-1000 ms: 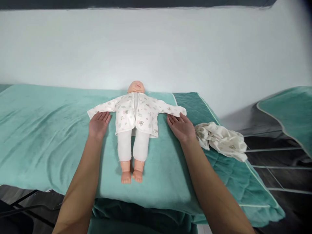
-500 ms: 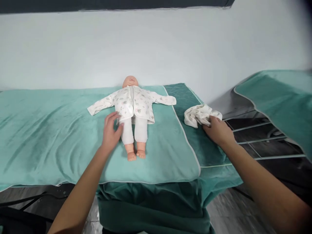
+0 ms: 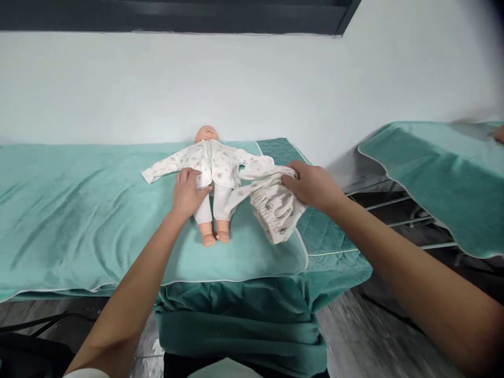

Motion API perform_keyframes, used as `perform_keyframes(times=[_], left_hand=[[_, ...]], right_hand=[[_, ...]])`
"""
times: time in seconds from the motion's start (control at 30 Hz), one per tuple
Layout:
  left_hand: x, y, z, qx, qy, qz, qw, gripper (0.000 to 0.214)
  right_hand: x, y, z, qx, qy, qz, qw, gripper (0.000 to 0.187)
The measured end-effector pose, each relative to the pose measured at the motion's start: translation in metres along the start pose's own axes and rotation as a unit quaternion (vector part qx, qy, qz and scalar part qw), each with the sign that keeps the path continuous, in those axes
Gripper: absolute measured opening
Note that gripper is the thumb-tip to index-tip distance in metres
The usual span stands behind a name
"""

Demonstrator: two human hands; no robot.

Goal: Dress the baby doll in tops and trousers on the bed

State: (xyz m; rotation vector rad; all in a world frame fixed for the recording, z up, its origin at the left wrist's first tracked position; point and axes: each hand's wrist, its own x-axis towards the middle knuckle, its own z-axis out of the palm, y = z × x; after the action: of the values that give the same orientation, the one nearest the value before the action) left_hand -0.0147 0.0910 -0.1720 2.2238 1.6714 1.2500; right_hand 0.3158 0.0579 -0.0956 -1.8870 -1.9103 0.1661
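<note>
A baby doll [image 3: 206,134] lies on its back on a light green blanket [image 3: 98,220], its bare feet toward me. It wears a white printed jacket [image 3: 220,163] with sleeves spread and white leg coverings [image 3: 202,210]. My left hand [image 3: 188,194] rests at the doll's hip by the jacket hem, thumb apart from the fingers. In my right hand [image 3: 311,184] is a pair of white printed baby pants [image 3: 275,207], gripped near the top edge. The gathered waist hangs over the blanket, and one leg trails across the doll's leg.
A dark green quilted cover [image 3: 331,236] lies under the blanket's right side. To the right, beyond a metal frame [image 3: 389,202], is another green-covered bed [image 3: 441,173]. A part of another person's hand [image 3: 499,134] shows at the right edge. A white wall [image 3: 236,79] stands behind.
My right hand has lifted the pants from the dark green cover and carried them left toward the doll. My left hand has shifted slightly onto the doll's hip. The view has moved a little.
</note>
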Motion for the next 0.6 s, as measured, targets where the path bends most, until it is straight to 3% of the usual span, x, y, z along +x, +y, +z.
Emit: perform_keyframes(times=[0.07, 0.17, 0.23, 0.3, 0.4, 0.47, 0.53, 0.6], left_hand=[[-0.002, 0.004, 0.002, 0.035, -0.006, -0.004, 0.999, 0.04], [0.0, 0.008, 0.005, 0.017, 0.013, -0.017, 1.0, 0.02], [0.003, 0.004, 0.003, -0.053, 0.057, -0.067, 0.995, 0.007], [0.003, -0.006, -0.002, -0.165, 0.123, -0.175, 0.963, 0.009], [-0.002, -0.029, -0.013, -0.354, 0.173, -0.35, 0.85, 0.01], [-0.009, -0.045, -0.019, -0.418, 0.166, -0.411, 0.793, 0.01], [-0.015, -0.057, -0.022, -0.403, 0.183, -0.429, 0.788, 0.013], [-0.021, -0.064, -0.021, -0.341, 0.229, -0.415, 0.812, 0.022]], right_hand=[[-0.002, -0.019, 0.024, -0.069, 0.01, -0.076, 0.995, 0.036], [-0.012, -0.058, 0.068, -0.01, -0.015, -0.237, 0.971, 0.044], [-0.017, -0.085, 0.095, 0.023, -0.01, -0.246, 0.969, 0.044], [-0.016, -0.106, 0.114, -0.001, 0.017, -0.22, 0.975, 0.041], [0.0, -0.114, 0.128, -0.01, 0.047, -0.173, 0.984, 0.029], [0.014, -0.104, 0.133, 0.055, 0.067, -0.113, 0.99, 0.026], [0.027, -0.084, 0.137, 0.142, 0.092, -0.015, 0.986, 0.024], [0.035, -0.058, 0.14, 0.2, 0.083, 0.054, 0.975, 0.024]])
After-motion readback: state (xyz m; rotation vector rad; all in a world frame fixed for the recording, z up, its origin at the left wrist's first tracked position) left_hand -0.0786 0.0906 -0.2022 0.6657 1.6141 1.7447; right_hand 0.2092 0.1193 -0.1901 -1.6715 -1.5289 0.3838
